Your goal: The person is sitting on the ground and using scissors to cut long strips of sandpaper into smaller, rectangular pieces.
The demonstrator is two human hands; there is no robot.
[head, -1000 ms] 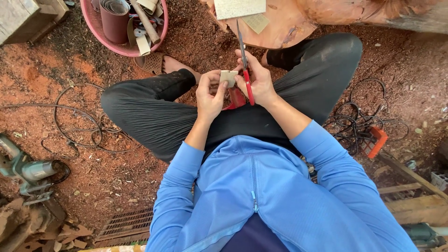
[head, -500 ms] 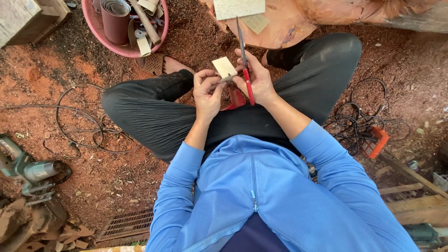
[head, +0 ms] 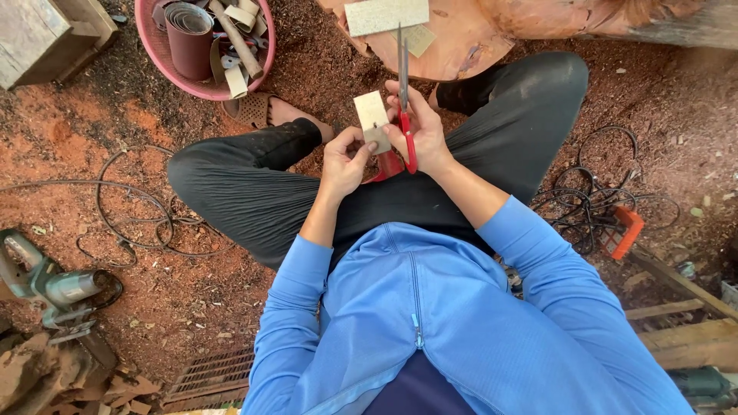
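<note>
The left hand [head: 344, 160] has a clenched grip on a small tan sandpaper piece [head: 372, 117], held upright above the lap; its lower edge is hidden behind the fingers. The right hand [head: 419, 131] grips red-handled scissors [head: 403, 92], blades pointing away beside the piece; the handle loops are mostly covered by the palm. A pink basin [head: 201, 86] is cut off at the top edge.

The small tan sheet [head: 371, 115] looks like matt, gritty sandpaper. The scissors [head: 403, 92] have dull grey metal blades and glossy red plastic handles. The pink basin [head: 201, 86] at far left is smooth plastic holding rolls of rough abrasive paper. The slab [head: 453, 46] beyond is bare, pale wood. The blue top [head: 430, 307] is soft matt cloth; the ground [head: 154, 284] is coarse red sawdust.
</note>
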